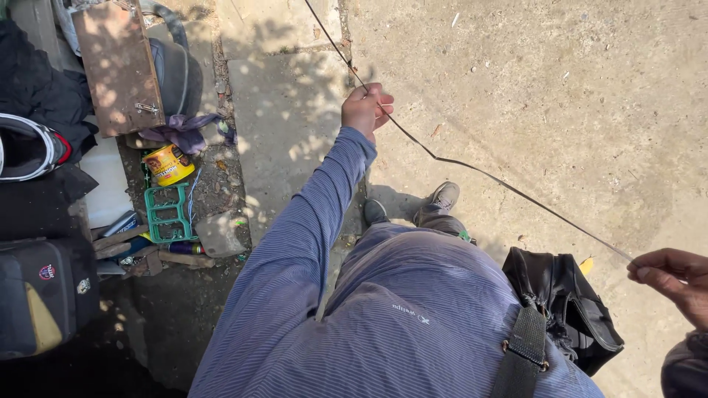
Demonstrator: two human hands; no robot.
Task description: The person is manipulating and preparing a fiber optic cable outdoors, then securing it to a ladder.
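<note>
The person's blue striped shirt (383, 317) fills the near view, with a black shoulder bag (568, 302) at the hip. The left hand (366, 110) has its fingers closed around a thin dark stiff wire (472, 168); the right hand (675, 276) pinches the wire's near end between thumb and fingertips. The wire spans the concrete ground (553, 88), kinked midway. Judging by this, straightening is underway, which calls for steady tension. A yellow tin can (169, 163) lies by the ground's left edge.

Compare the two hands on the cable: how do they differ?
The left hand is stretched out ahead, fist closed round the cable; the right hand sits close by at the frame's edge, pinching the cable's end with its fingertips. The left arm shows a blue striped sleeve; the right is mostly cropped. Both grip the same thin dark cable.
</note>
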